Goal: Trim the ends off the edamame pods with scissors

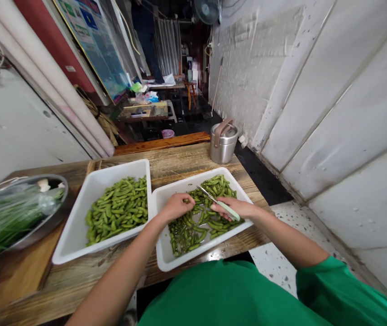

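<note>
My right hand (239,207) grips a pair of scissors (227,210) with pale green handles, the metal blades pointing up and left. It is over a white tray (193,256) of wet green edamame pods (220,183). My left hand (177,207) hovers at the same tray's left side. Its fingertips are pinched together, and whatever is between them is too small to make out. Just left of this tray, a second white tray (74,226) holds a heap of edamame pods (120,208), with neither hand in it.
A lidded metal bucket (223,151) stands at the wooden table's (176,158) far right corner. At left, a metal bowl (62,199) of bagged greens sits by a wooden board (26,280). Farther back are a cluttered low table (145,112) and a person in dark clothes (146,43).
</note>
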A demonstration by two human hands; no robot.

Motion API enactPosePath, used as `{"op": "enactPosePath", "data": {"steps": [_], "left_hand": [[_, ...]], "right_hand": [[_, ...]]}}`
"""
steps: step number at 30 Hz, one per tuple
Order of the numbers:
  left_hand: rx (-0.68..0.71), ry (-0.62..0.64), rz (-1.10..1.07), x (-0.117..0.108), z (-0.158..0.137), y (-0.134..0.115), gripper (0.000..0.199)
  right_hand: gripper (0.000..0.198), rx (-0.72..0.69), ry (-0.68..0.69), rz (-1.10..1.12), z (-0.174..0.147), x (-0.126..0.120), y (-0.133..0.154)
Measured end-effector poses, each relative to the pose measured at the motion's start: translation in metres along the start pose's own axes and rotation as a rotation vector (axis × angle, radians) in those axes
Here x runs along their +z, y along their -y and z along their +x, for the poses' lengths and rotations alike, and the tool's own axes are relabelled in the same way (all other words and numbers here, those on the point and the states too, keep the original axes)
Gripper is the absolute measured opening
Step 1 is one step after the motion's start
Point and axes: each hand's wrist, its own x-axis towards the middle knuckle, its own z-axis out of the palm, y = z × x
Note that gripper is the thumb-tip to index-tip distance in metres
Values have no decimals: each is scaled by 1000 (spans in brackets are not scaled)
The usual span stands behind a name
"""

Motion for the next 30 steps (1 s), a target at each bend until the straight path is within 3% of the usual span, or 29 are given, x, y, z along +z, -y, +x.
{"op": "enactPosePath", "data": {"steps": [4,9,11,14,17,20,25,30], "left_hand": [[116,121,496,6,-3,1,21],[127,71,628,13,-2,-1,17],[105,19,518,11,0,0,11],[70,-81,146,7,2,0,15],[-7,-35,-325,7,2,-2,24],[-87,21,-619,11,2,-7,30],[-123,21,-741,14,2,-10,30],[-252,79,-826,9,1,-7,27]], "right_hand": [[40,-26,-16,21,-3,1,4],[40,-17,3,11,-3,1,3],[40,-18,-9,25,-2,1,1],[42,2,-14,38,0,1,-1],[43,28,23,10,1,2,2],[43,38,47,-40,-1,3,6],[41,17,50,-72,-5,4,11],[42,26,25,-90,-7,7,13]]}}
